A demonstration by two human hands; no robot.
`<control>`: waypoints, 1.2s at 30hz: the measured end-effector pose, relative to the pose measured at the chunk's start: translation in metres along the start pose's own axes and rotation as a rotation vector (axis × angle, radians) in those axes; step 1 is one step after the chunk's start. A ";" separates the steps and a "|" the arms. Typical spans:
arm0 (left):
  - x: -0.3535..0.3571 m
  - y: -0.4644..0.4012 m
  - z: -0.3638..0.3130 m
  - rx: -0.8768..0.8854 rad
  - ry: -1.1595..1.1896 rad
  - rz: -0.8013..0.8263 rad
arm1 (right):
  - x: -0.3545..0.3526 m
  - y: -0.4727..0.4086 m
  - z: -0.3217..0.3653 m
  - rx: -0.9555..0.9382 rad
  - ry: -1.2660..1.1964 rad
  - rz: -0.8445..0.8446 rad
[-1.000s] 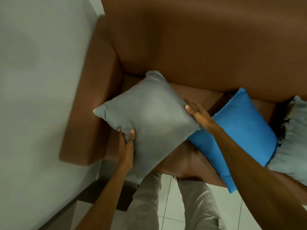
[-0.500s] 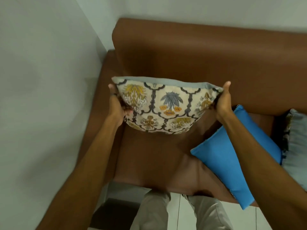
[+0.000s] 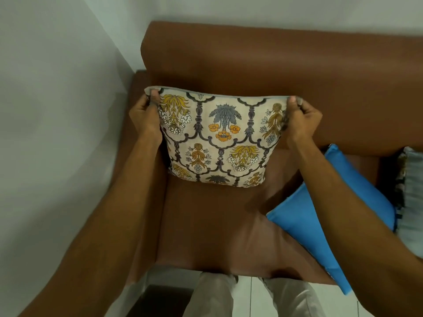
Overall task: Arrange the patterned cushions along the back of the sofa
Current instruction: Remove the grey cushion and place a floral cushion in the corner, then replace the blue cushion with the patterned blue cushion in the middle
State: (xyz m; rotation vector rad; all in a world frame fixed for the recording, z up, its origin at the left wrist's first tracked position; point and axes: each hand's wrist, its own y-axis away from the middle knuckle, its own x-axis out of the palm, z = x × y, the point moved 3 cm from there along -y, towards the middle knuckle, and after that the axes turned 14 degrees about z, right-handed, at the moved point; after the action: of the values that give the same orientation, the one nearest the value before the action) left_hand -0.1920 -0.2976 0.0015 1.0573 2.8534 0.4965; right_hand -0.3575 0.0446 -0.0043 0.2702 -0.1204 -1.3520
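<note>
The square cream cushion with a yellow, orange and grey floral print (image 3: 217, 140) stands upright at the left end of the brown leather sofa (image 3: 297, 72), its lower edge on the seat and its back close to the backrest; whether it touches the backrest cannot be determined. The left hand (image 3: 145, 117) pinches the upper left corner; the right hand (image 3: 302, 120) pinches the upper right corner.

Risk: released while leaning forward, the soft cushion may tip face-down onto the seat. A plain blue cushion (image 3: 325, 216) lying right of it may crowd the next placement.

Compared with half a second ago, the cushion has been lowered from mid-air to the seat, and the grips have shifted from the sides to the top corners.
</note>
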 end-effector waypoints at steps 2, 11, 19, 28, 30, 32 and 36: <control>0.003 -0.007 0.004 0.026 -0.002 -0.037 | 0.001 -0.011 0.006 -0.008 0.019 -0.077; 0.036 0.079 0.046 0.621 -0.691 -0.352 | 0.033 0.061 -0.022 -0.625 0.919 -0.092; 0.088 0.038 0.073 0.477 -1.315 -0.024 | 0.027 0.017 -0.044 -0.543 1.247 0.110; 0.168 0.161 0.093 0.733 -1.133 -0.017 | -0.117 0.040 -0.052 -0.403 1.063 0.209; 0.216 0.218 0.135 0.731 -1.098 0.313 | -0.176 0.059 -0.082 -0.281 0.896 0.281; 0.263 0.264 0.178 0.566 -1.097 0.631 | -0.240 0.079 -0.117 -0.073 0.781 0.299; 0.318 0.300 0.250 0.007 -1.145 0.942 | -0.343 0.120 -0.175 0.350 0.772 0.113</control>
State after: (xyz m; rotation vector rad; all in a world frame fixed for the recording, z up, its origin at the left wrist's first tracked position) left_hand -0.2063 0.1906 -0.1215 1.8275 1.2967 -0.1259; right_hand -0.2762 0.4229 -0.1177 1.0426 0.2746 -1.0308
